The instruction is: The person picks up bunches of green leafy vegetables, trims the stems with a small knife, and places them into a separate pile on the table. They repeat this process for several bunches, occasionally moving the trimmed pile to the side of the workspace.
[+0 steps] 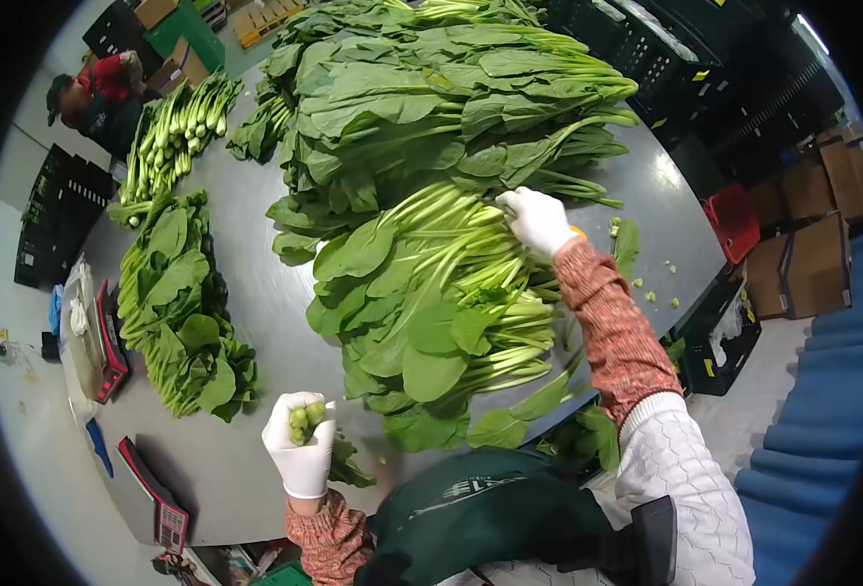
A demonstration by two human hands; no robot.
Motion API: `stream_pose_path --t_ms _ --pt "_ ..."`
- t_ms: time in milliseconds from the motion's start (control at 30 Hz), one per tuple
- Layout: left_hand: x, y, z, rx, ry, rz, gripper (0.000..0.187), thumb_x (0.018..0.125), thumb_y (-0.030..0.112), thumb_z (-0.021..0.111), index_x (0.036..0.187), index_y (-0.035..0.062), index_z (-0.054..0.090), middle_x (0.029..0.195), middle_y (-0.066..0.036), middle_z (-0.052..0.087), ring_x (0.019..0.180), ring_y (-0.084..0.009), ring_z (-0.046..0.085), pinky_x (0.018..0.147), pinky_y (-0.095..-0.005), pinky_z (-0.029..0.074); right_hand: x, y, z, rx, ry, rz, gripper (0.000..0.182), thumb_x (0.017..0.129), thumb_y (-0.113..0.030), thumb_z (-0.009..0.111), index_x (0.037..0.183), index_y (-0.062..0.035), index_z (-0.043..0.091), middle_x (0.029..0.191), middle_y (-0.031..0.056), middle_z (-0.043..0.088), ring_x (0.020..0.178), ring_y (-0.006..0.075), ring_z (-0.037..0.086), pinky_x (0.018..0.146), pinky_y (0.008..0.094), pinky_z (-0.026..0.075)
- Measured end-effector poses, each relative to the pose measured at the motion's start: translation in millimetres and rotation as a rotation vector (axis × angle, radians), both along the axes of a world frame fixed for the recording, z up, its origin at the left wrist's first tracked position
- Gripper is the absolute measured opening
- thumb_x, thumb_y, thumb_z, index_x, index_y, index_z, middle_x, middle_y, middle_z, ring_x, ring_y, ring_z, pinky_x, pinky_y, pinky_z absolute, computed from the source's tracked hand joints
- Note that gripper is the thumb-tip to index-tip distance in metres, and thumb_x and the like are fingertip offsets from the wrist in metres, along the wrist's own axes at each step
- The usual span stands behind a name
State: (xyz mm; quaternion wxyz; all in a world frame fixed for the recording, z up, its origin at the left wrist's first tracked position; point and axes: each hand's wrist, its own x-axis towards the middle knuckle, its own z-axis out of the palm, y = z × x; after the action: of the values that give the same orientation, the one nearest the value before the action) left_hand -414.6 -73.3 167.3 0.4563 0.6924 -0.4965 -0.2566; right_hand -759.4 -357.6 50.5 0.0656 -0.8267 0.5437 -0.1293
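Smooth metal w/ dull sheen on tabletop (275, 322). Thin, matt matl. on white gloves (539, 223); fabric or rubber, can't tell. Rough knit on orange-flecked cuffs (612, 327), matt embossed cloth on wht. sleeve (680, 454). Hard plastic, matt, for blk. crates (60, 220); matt brn. cardboard for boxes (810, 269), wood for pallet (265, 21). Smooth, semi-gloss finish on leaves (382, 98).

Metal table (273, 293): leafy greens (431, 303) heaped, red scales (158, 498).

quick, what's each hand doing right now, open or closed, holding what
Left hand: closed around a small bunch of greens, stem ends up.
Right hand: fingers curled at the pile's stems; whether it grips any cannot be told.
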Motion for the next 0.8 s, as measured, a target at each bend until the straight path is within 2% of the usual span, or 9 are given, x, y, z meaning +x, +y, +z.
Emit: stream_pose_path --t_ms 100,133,233,300,533,667,800 --pt "-6.2 -5.3 -1.3 -0.005 0.049 -0.025 0.020 0.075 -0.009 0.072 0.088 -0.0004 0.060 0.082 -0.006 0.062 0.075 -0.0122 0.058 0.072 -0.0243 0.049 -6.8 39.8 29.3 -0.060 -0.039 0.092 0.023 0.080 -0.012 0.068 0.103 -0.0124 0.064 0.089 0.0067 0.061 0.081 0.0286 0.065 0.068 0.0399 0.052" --pt "-10.5 -6.9 3.6 -0.010 0.004 -0.104 0.020 0.079 -0.008 0.070 0.091 0.0014 0.058 0.086 -0.002 0.059 0.078 -0.0086 0.054 0.074 -0.0223 0.046 -5.8 54.1 40.6 -0.064 -0.072 0.096 0.024 0.078 -0.011 0.070 0.101 -0.0119 0.063 0.088 0.0059 0.060 0.079 0.0280 0.065 0.067 0.0395 0.051" --pt "-25.4 -10.5 13.1 -0.101 -0.083 -0.156 0.019 0.076 -0.008 0.072 0.089 0.0006 0.061 0.079 -0.005 0.061 0.071 -0.0117 0.058 0.069 -0.0240 0.048 -0.7 93.3 73.5 -0.158 -0.162 0.149 0.029 0.072 -0.004 0.073 0.099 -0.0106 0.064 0.085 0.0048 0.060 0.073 0.0263 0.065 0.061 0.0357 0.052" --pt "-25.5 -8.4 17.0 -0.133 -0.114 -0.183 0.019 0.076 -0.007 0.073 0.090 0.0014 0.062 0.078 -0.005 0.060 0.069 -0.0114 0.057 0.067 -0.0240 0.048 5.9 114.2 100.3 -0.222 -0.203 0.155 0.026 0.073 -0.005 0.075 0.096 -0.0096 0.065 0.084 0.0043 0.061 0.069 0.0246 0.065 0.058 0.0334 0.052" --pt "-24.1 12.8 33.9 -0.170 -0.087 -0.176 0.019 0.077 -0.006 0.074 0.090 0.0014 0.063 0.078 -0.004 0.060 0.068 -0.0109 0.056 0.067 -0.0236 0.047 -1.0 151.8 152.9 -0.340 -0.418 0.213 0.025 0.075 0.003 0.076 0.096 -0.0060 0.068 0.087 0.0076 0.067 0.070 0.0212 0.069 0.061 0.0274 0.053" --pt "-28.8 19.6 39.1 -0.145 -0.031 -0.192 0.019 0.077 -0.006 0.074 0.091 0.0015 0.063 0.077 -0.004 0.060 0.069 -0.0106 0.056 0.067 -0.0234 0.047 10.0 137.4 163.3 -0.359 -0.425 0.245 0.026 0.074 0.004 0.075 0.096 -0.0073 0.069 0.088 0.0078 0.067 0.072 0.0211 0.068 0.060 0.0278 0.053" --pt "-31.0 26.9 48.5 -0.219 -0.093 -0.232 0.020 0.077 -0.007 0.074 0.091 0.0019 0.063 0.079 -0.004 0.060 0.070 -0.0099 0.056 0.067 -0.0232 0.047 23.3 152.4 213.8 -0.413 -0.482 0.351 0.027 0.073 0.007 0.074 0.096 -0.0050 0.070 0.089 0.0087 0.068 0.073 0.0220 0.068 0.064 0.0275 0.054"
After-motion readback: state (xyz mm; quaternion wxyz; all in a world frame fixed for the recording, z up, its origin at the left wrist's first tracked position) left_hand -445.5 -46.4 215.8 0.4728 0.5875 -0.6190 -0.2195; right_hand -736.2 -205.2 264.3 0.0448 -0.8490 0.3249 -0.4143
